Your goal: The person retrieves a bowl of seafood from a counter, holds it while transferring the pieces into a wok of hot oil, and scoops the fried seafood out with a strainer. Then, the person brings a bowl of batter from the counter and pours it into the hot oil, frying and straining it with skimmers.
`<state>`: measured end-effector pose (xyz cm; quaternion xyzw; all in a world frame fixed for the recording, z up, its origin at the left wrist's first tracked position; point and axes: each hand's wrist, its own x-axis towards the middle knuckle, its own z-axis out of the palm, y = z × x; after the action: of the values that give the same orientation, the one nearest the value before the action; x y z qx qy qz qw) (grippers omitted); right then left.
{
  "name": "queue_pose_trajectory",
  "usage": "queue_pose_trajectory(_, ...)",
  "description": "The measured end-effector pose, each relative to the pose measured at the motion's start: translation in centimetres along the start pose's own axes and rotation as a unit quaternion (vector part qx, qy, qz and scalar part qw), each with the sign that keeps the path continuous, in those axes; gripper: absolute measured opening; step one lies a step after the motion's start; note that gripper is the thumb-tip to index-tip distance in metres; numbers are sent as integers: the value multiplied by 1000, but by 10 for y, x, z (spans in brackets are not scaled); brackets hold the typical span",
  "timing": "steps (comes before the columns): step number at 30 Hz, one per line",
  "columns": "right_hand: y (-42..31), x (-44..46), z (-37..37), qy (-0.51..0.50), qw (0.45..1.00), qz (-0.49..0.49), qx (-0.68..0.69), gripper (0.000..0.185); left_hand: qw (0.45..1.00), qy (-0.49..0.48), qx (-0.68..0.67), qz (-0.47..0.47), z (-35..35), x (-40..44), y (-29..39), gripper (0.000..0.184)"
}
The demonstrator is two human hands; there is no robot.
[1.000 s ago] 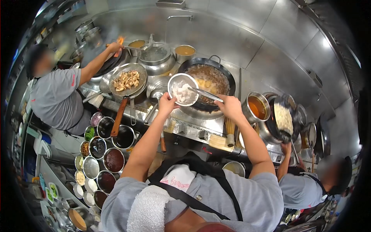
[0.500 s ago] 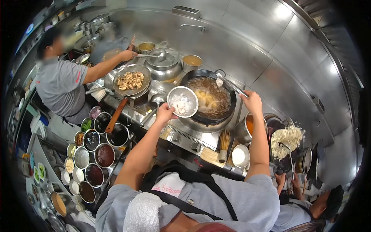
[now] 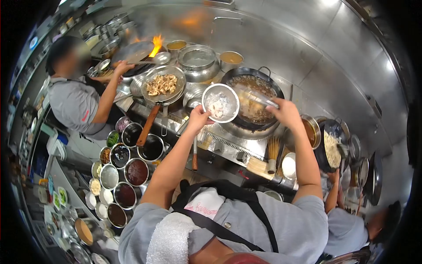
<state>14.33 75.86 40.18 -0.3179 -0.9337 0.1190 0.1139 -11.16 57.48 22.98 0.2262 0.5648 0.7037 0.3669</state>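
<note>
My left hand (image 3: 200,119) grips the rim of a small metal bowl (image 3: 237,109) holding white, floury pieces (image 3: 217,107). The bowl is tilted over the near left edge of a large black wok (image 3: 280,93). Bubbling brown oil (image 3: 255,115) fills the wok. My right hand (image 3: 285,112) is closed on metal tongs (image 3: 263,99), which reach left across the wok toward the bowl. Motion blurs the tongs, so I cannot tell whether their tips hold anything.
A strainer of browned pieces (image 3: 162,84) rests left of the wok. A co-worker (image 3: 74,94) works beside a flame (image 3: 156,45). Several sauce pots (image 3: 136,170) stand lower left. A bamboo brush (image 3: 273,152) lies below the wok. Another person (image 3: 347,229) handles a wok (image 3: 330,145) at right.
The tongs, which held a white piece at the wok's far right, have swung left toward the bowl. A flame has risen by the co-worker's wok. The view has shifted slightly.
</note>
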Motion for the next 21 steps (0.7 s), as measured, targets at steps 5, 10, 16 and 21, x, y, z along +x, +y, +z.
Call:
queue_pose_trajectory(5, -33, -31, 53, -21, 995, -27, -97, 37, 992, -102, 63, -48, -4, 4, 8, 20)
queue_pose_trajectory(10, -27, -44, 33, 19, 999, 43, 15, 38, 990, -94, 59, -89, 1, 13, 1, 19)
queue_pose_trajectory(16, 6, -53, -31, 122, 988, 81, 42, 39, 991, -93, 36, -94, 3, 28, -19, 15)
queue_pose_trajectory(21, 47, -43, -42, 129, 979, 157, -17, 40, 992, -88, 7, -87, 5, 17, -10, 14)
